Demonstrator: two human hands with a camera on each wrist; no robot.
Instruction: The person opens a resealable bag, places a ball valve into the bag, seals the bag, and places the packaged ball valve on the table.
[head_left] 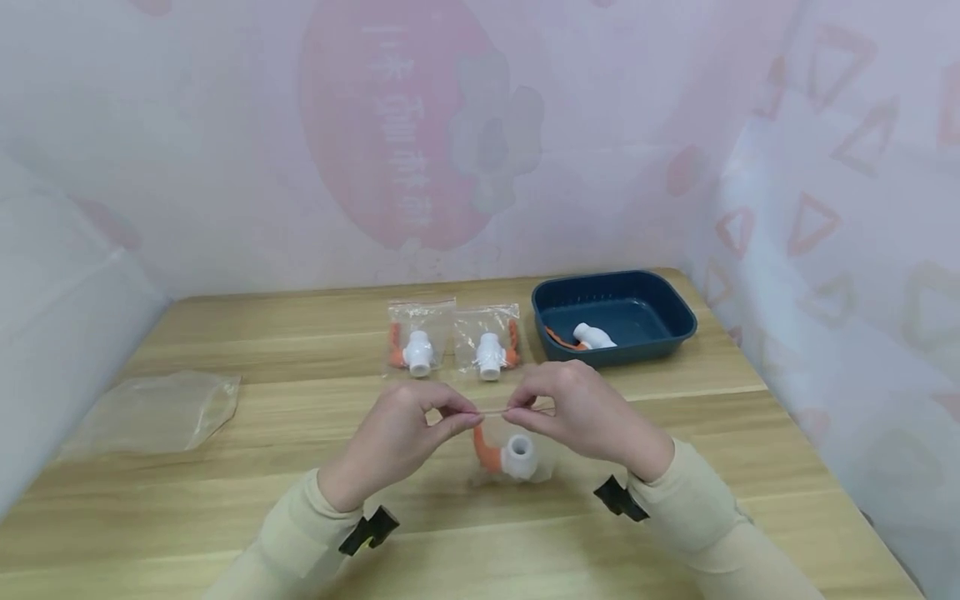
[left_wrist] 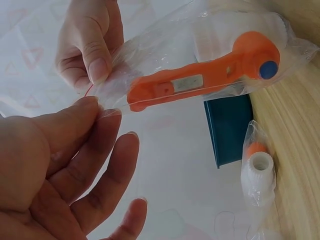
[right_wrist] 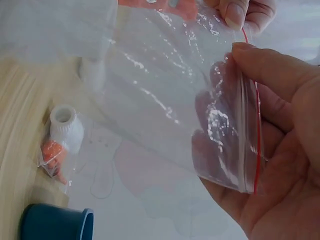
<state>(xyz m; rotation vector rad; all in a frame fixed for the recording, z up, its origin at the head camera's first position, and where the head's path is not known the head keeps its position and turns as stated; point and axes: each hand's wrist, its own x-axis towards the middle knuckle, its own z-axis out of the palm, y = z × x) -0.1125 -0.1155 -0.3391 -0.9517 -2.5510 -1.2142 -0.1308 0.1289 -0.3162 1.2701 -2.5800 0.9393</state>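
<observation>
Both hands pinch the top edge of a clear zip bag (right_wrist: 150, 110), the left hand (head_left: 393, 433) at its left part and the right hand (head_left: 581, 412) further right. The edge between them looks taut, and a red line runs along it in the right wrist view. Inside the bag, below the fingers, is a white plastic ball valve (head_left: 519, 457) with an orange lever handle (left_wrist: 210, 75). A blue dot marks the handle's pivot. In the left wrist view, the left thumb and index finger meet on the bag while its other fingers spread loosely.
Behind the hands, two bagged valves (head_left: 420, 354) (head_left: 491, 358) lie side by side on the wooden table (head_left: 300, 333). A dark blue tray (head_left: 622, 353) at the back right holds a white valve (head_left: 595, 336) with an orange handle. Another clear bag (head_left: 157, 408) lies flat at the left.
</observation>
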